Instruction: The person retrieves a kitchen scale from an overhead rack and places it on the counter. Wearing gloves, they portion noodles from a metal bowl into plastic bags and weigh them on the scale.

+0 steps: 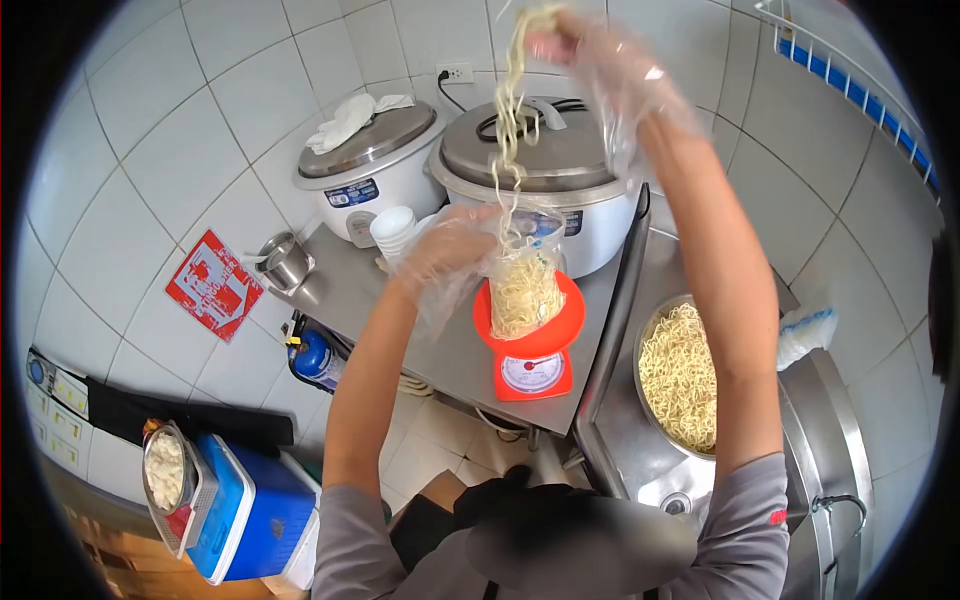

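Note:
Raised high at the top, my right hand (572, 45) in a clear plastic glove pinches a long strand of noodles (510, 125). The strand hangs down into the mouth of a clear plastic bag (527, 295) partly filled with noodles. My left hand (455, 242), also in a clear glove, is closed at the bag's upper edge; its fingertips are partly hidden by the plastic. The bag rests tilted in the red pan (574, 318) of a red dial scale (533, 377). To the right, a large metal bowl (642, 390) holds more noodles, partly behind my right forearm.
Two large rice cookers (365, 200) stand at the back of the steel counter (440, 345). White cups (392, 228) and a metal pot (285, 262) sit at left. A blue cooler (265, 515) stands lower left, and a sink drain (677, 503) shows near the bowl.

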Tool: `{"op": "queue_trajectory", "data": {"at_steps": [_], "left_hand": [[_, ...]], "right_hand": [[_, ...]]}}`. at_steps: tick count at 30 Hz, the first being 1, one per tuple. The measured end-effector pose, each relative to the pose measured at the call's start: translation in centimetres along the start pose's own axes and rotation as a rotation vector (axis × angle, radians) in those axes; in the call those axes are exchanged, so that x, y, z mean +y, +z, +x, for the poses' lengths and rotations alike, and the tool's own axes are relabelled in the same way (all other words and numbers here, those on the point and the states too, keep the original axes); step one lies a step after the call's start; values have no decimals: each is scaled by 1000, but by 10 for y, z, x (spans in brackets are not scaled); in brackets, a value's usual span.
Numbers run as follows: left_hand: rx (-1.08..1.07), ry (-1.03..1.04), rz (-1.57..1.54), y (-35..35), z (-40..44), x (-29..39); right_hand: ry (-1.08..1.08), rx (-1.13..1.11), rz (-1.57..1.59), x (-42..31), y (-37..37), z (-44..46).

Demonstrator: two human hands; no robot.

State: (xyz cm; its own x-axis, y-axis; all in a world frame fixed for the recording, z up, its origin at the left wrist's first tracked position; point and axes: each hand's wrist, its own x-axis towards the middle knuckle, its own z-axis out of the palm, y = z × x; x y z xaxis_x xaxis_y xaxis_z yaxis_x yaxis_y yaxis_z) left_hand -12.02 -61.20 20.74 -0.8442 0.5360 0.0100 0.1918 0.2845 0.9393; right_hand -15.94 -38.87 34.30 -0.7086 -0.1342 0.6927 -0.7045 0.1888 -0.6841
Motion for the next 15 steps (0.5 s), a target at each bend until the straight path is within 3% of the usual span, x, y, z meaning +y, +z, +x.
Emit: {"op": "queue_trajectory", "data": {"at_steps": [1,2,3,4,11,15], "left_hand": [[-10,4,40,0,1,-2],[-20,9,80,0,2,-2],[-9,23,91,1,2,-1],[0,34,101,2,2,-1],[-46,59,2,-4,4,-14],[12,21,150,0,-1,-5]], "right_hand": [[-38,32,202,0,-9,19],[-40,37,619,2,-18,35],[-159,157,197,-16,-22,35],[-222,233,6,-32,-24,31],[-245,313,-122,-76,-52,-12],[-153,325,-210,-81,-71,-67]]}}
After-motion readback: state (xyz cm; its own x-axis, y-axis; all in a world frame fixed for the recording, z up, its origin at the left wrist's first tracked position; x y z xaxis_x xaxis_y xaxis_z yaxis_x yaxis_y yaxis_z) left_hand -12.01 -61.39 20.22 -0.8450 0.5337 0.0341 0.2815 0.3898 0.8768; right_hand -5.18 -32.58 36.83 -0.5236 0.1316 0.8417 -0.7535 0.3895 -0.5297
